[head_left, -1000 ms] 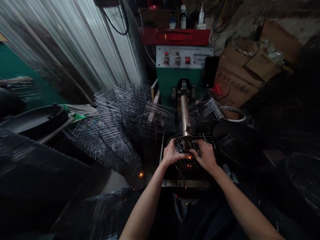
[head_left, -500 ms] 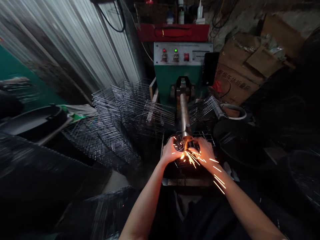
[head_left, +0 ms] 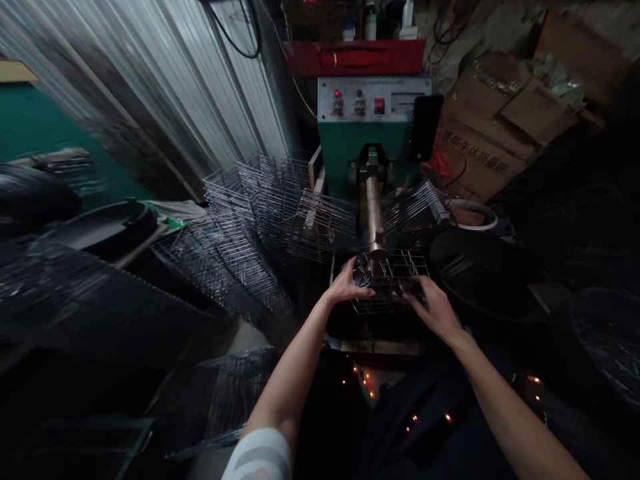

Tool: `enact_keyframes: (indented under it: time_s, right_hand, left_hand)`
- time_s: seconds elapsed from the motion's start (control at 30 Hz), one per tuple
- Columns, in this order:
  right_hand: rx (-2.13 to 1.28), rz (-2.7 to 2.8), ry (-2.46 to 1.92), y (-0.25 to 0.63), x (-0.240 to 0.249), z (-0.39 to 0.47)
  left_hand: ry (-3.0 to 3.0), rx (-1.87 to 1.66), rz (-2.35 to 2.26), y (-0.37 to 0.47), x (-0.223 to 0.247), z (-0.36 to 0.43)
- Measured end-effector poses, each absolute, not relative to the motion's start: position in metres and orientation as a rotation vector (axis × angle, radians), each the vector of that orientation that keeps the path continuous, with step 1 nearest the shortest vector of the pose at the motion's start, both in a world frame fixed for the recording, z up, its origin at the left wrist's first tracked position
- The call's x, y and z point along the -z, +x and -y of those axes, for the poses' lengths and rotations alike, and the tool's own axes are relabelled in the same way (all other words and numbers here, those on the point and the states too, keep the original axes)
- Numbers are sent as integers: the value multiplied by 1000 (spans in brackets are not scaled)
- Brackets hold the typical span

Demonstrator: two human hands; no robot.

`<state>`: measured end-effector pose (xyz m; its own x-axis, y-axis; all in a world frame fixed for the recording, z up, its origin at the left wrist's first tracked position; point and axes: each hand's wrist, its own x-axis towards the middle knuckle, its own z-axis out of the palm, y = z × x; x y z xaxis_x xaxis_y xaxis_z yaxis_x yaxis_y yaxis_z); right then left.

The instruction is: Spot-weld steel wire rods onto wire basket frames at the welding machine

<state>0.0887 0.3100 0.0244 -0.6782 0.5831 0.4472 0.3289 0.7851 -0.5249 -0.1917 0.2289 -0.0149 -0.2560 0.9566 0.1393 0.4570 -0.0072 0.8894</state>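
A wire grid (head_left: 407, 261) lies under the electrode arm (head_left: 376, 217) of a green spot welder (head_left: 340, 143). My left hand (head_left: 345, 283) grips the grid's left side, thumb stretched to the right and fingers curled around a shiny curved metal piece (head_left: 362, 273). To the right of the electrode, my right hand (head_left: 436, 310) is closed, with fingers bent near small dark metal bits; what it holds is blurred. The electrode tip stands between both hands, and its contact with the grid is too dark to make out.
Stacked wire grids (head_left: 240, 227) stand to the left. A dark round pan (head_left: 480, 273) is at the right, with cardboard boxes (head_left: 480, 160) behind it. A phone (head_left: 426, 127) hangs on the welder beside its panel. Glowing sparks (head_left: 367, 380) fall near my lap.
The bright spark burst at the electrode has ended, and the green lamp has gone dark. My right hand has moved right, away from the electrode; the view has shifted slightly.
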Motion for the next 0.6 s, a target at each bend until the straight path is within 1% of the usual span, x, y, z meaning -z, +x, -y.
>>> enact_keyframes:
  time_s: [0.1,0.27,0.43,0.5,0.6]
  right_hand:
    - [-538,2395,-748,120,-8,-305]
    - [-525,2443,-838,158,20,-303]
    - [-524,2545,-899,183,21,-312]
    - [-455,2515,-1044,207,15,-326]
    - [-300,2334,-1410,265,6,-351]
  left_hand:
    - [1469,-1156,-1822,-189,12,-231]
    - [1448,-1162,-1920,-185,6,-233]
    - [1450,-1177,-1865,-192,16,-223]
    - [1475,-1179,-1819,-192,29,-214]
    - [1392,-1225,-1804,-187,51,-203]
